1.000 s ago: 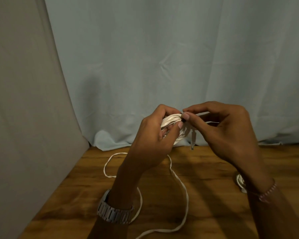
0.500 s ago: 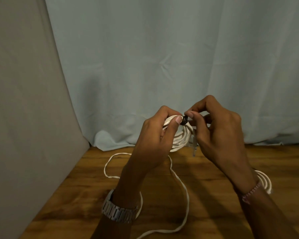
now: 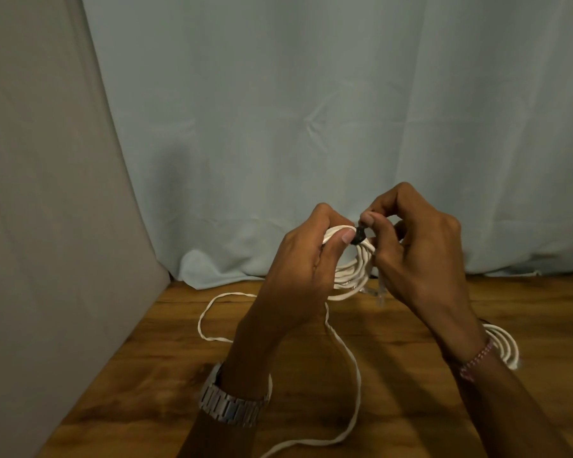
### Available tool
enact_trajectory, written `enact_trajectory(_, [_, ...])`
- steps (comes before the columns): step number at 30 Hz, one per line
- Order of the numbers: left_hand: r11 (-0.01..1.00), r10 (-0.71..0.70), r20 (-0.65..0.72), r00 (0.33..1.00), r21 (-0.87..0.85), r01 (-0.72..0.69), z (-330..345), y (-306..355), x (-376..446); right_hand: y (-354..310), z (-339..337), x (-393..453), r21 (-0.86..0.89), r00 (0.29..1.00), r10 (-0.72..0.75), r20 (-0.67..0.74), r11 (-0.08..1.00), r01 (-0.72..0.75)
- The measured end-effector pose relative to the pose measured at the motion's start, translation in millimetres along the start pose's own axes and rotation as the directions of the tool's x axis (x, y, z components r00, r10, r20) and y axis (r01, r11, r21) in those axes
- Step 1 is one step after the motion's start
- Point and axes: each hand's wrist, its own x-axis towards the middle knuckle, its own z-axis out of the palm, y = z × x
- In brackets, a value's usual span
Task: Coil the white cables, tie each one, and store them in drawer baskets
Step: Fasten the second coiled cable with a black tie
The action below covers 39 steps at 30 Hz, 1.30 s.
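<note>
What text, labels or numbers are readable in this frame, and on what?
None readable.
Watch on the left wrist: only the metal band shows, no dial or brand.
Coil held in both hands and its black tie: no print visible.
Second coil on the table: no markings.
Curtain and bracelet: plain, no writing.

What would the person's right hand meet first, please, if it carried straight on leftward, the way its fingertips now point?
Most likely the small black tie it pinches on the coiled white cable, then at once the left hand's thumb. The right hand has no free gap ahead, though depth is unclear.
</note>
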Motion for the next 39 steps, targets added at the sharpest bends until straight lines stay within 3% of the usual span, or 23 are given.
enact_trajectory(9, [0.999,0.016,0.022,1.000,-0.043,-0.015,-4.4,2.1,0.1,-1.9,-1.9,1.1,0.053,0.989,0.139,0.048,0.988,-0.142])
enact_trajectory(17, [0.959,-0.186,-0.009,0.982,-0.220,0.180,-6.6,-4.3,1.3,-5.1,-9.8,7.7,0.137,0.971,0.198,0.133,0.967,-0.216])
enact_trajectory(27, [0.886,-0.275,-0.046,0.960,-0.400,0.234,-10.2,-1.9,3.7,-12.6,3.1,-3.0,0.166,0.869,0.246,0.429,0.924,-0.343])
enact_trajectory(31, [0.859,-0.309,-0.038,0.950,-0.441,0.262,-7.6,2.7,4.3,-17.0,12.2,-6.7,0.170,0.888,0.307,0.344,0.909,-0.380])
enact_trajectory(39, [0.736,-0.402,0.031,0.915,-0.584,0.343,-9.6,4.1,5.3,-11.3,24.5,-11.4,0.040,0.979,0.170,0.108,0.984,-0.176])
